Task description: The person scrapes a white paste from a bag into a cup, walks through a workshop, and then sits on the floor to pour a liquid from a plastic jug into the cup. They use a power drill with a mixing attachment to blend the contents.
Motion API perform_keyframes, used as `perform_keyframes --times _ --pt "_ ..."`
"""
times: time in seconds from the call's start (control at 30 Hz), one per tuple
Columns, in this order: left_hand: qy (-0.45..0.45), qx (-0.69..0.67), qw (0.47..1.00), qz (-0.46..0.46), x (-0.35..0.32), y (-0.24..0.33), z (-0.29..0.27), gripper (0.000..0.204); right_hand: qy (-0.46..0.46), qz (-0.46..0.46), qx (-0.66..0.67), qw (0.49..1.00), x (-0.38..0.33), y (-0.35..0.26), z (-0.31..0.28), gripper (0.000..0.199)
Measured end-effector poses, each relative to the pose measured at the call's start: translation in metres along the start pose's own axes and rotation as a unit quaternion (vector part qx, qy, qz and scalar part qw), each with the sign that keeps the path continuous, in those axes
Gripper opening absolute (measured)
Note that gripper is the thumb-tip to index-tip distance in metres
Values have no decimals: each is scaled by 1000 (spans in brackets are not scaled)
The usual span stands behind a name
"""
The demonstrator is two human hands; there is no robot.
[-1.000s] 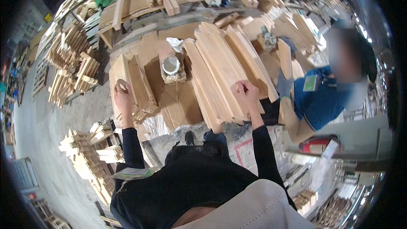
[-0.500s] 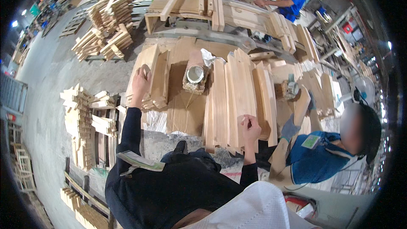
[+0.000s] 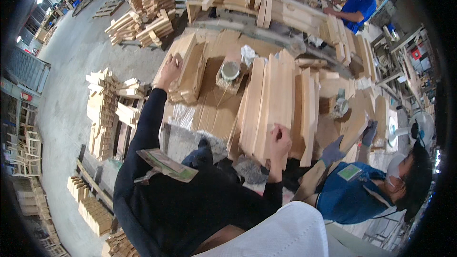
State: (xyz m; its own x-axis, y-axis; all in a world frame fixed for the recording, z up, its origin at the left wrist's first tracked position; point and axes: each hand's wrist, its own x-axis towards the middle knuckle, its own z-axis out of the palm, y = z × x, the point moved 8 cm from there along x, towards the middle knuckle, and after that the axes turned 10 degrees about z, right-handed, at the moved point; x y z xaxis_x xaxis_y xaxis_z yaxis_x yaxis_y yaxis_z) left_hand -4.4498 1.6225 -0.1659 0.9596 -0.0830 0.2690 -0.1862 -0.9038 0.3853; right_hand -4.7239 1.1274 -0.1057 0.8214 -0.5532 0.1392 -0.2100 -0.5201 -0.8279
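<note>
Right hand (image 3: 281,142): fingers curled, cannot tell if holding; middle boards (image 3: 277,93) beneath, running toward 12 o'clock. Left hand (image 3: 170,71): curled, contents unclear; left boards (image 3: 189,62) at 3 o'clock. Probably stiff, fairly light; grip long edges

left hand (image 3: 170,70): fingers curled, arm (image 3: 143,121) outstretched | right hand (image 3: 281,143): fingers curled (held closer in), wrist (image 3: 275,164) raised
</note>
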Motion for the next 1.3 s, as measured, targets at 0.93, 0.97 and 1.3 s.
perform_keyframes --times 0.93,0.97,1.3 --pt "-350 -527 774 13 118 143 145 31 81 81 -24 993 8 25 -3 21" --pt "-288 -537 792 -36 113 148 126 30 84 114 -27 990 6 32 -9 23" --pt "-182 -687 702 -46 70 155 -19 38 57 107 -19 992 -1 -8 -2 26"
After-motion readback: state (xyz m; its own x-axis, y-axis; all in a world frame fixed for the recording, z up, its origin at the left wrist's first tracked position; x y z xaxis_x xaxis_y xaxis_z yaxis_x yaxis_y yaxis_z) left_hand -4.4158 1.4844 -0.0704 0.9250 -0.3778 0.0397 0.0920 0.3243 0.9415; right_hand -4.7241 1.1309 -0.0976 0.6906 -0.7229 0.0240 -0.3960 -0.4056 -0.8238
